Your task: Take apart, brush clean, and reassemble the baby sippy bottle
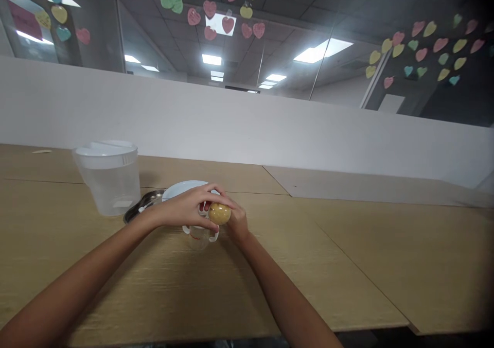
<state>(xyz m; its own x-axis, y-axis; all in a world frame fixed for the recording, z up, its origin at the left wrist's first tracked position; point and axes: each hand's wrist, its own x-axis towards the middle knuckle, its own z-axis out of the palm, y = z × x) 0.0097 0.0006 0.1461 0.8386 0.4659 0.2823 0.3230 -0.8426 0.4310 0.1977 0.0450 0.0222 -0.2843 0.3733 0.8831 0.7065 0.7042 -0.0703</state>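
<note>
A glossy, yellow-brown round thing (219,213) is held between my two hands, just above a small clear cup; its exact kind does not show. My left hand (187,207) arches over it from the left, its fingers across the top and its thumb low near the cup's rim. From the right, my right hand (237,222) closes against its side, with most of the fingers hidden. Below, the clear cup (198,239) with white handles and red marking stands on the table. Behind my hands lies a white plate (178,189), partly covered.
A shiny metal tray (133,214) with something white in it sits left of the plate. Further left stands a large translucent measuring jug (113,186) with clear liquid. A small flat piece (41,151) lies at the far left of the wooden table (293,265), before a white wall.
</note>
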